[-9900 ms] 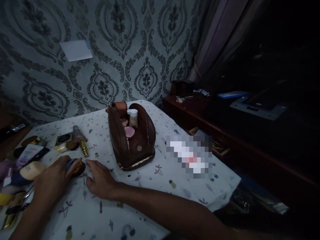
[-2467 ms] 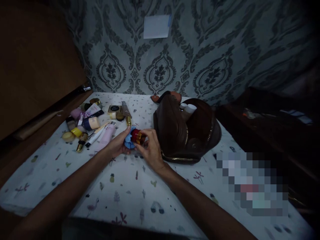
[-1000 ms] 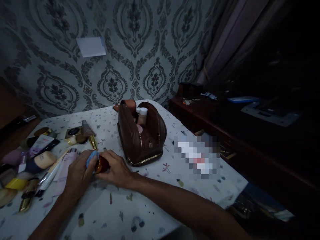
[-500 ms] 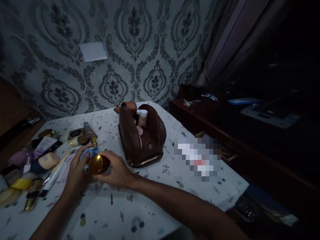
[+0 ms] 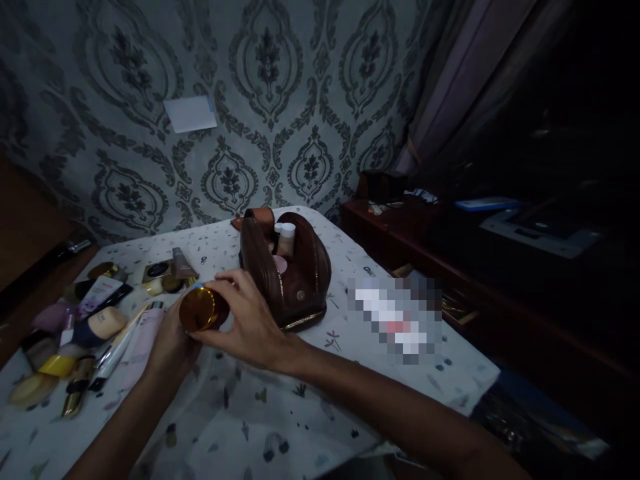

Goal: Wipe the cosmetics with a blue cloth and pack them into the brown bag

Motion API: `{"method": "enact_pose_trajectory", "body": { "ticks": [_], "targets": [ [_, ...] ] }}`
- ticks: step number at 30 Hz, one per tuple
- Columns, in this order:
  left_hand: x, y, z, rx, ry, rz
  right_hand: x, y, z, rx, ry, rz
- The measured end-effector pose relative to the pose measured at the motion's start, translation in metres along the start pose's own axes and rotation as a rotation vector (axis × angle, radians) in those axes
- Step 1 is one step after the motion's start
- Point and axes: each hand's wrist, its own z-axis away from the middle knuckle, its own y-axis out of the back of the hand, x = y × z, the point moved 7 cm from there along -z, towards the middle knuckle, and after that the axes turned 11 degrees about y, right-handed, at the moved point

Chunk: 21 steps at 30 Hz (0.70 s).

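A round cosmetic jar [image 5: 197,310] with a shiny gold end and a darker red-brown side is raised over the table. My right hand [image 5: 245,320] is closed round its side, thumb below and fingers above. Behind the jar is my left hand [image 5: 173,343], its fingers largely hidden; a sliver of blue cloth [image 5: 191,284] shows at its top. Just beyond my right hand stands a brown makeup bag [image 5: 260,280], unzipped, with white-capped bottles [image 5: 287,240] and a round pink item [image 5: 281,265] inside.
Makeup tubes, bottles and sponges, among them a cream-coloured bottle [image 5: 106,323] and a pink tube [image 5: 145,340], crowd the left of the patterned tablecloth [image 5: 260,427]. A blurred-out item [image 5: 395,320] lies on the right. Past the table's right edge are an open drawer [image 5: 455,307] and a dark red cabinet [image 5: 370,227].
Both hands and the jar have shifted slightly right and up. The jar's gold end now faces me more fully. Most of the blue cloth has gone out of sight behind it.
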Motion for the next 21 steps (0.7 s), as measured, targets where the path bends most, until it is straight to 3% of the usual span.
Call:
{"method": "enact_pose_trajectory", "body": {
  "ticks": [5,8,13,16,18,21],
  "targets": [
    [0.012,-0.045,-0.004,-0.118,-0.02,0.026,-0.009,0.045,-0.015,0.004,0.002,-0.011],
    [0.029,-0.082,-0.005,-0.241,-0.129,-0.093,-0.009,0.073,-0.021,0.062,0.008,-0.031],
    [0.055,-0.119,-0.002,-0.212,-0.446,-0.678,0.024,0.112,-0.015,0.217,-0.213,-0.235],
    [0.057,-0.131,0.007,-0.191,-0.588,-1.024,0.049,0.131,-0.006,0.293,-0.318,-0.19],
    [0.055,-0.139,0.017,-0.223,-0.689,-1.235,0.063,0.138,-0.002,0.284,-0.364,-0.118],
    [0.043,-0.143,0.028,-0.297,-0.76,-1.609,0.076,0.138,-0.003,0.146,-0.42,0.038]
  ]
}}
